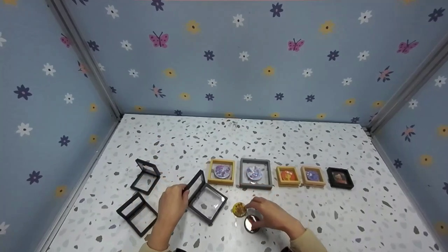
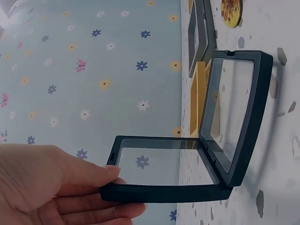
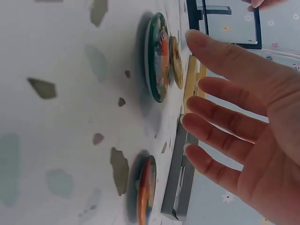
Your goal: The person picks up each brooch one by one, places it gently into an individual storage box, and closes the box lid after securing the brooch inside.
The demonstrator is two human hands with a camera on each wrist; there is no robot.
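Observation:
My left hand (image 1: 173, 203) pinches the raised lid of a black hinged display frame (image 2: 164, 193), thumb on one side and fingers on the other. The frame's other half (image 1: 209, 203), with a clear window, rests on the table. My right hand (image 1: 271, 213) hovers over round badges, its fingers spread and holding nothing in the right wrist view. Below it lie a yellow badge (image 1: 238, 209) and a shiny dark-rimmed badge (image 1: 250, 228). An orange-edged badge (image 3: 146, 192) also shows in the right wrist view; the hand probably hides it from the head camera.
Two more black hinged frames, one (image 1: 145, 187) behind the other (image 1: 137, 229), stand unfolded at the left. Behind the hands runs a row of closed frames with round badges: yellow (image 1: 221, 182), grey (image 1: 255, 186), small yellow (image 1: 288, 184), beige (image 1: 314, 183), black (image 1: 340, 186). Patterned walls (image 1: 224, 49) enclose the table.

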